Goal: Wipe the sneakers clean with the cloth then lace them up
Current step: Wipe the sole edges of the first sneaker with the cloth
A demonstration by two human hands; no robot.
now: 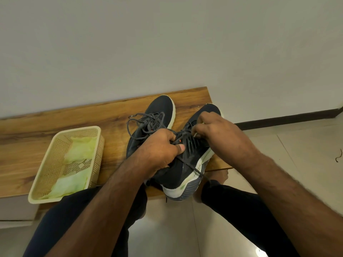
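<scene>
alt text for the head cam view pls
Both hands, left hand and right hand, work the lace on the right-side sneaker on a wooden bench; the other sneaker and a basket of cloths sit alongside.

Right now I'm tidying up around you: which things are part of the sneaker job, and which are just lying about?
Part of the job:
right sneaker, gripped by left hand and right hand
left sneaker
cloth in basket

Lying about:
dark scrap on the floor
</scene>
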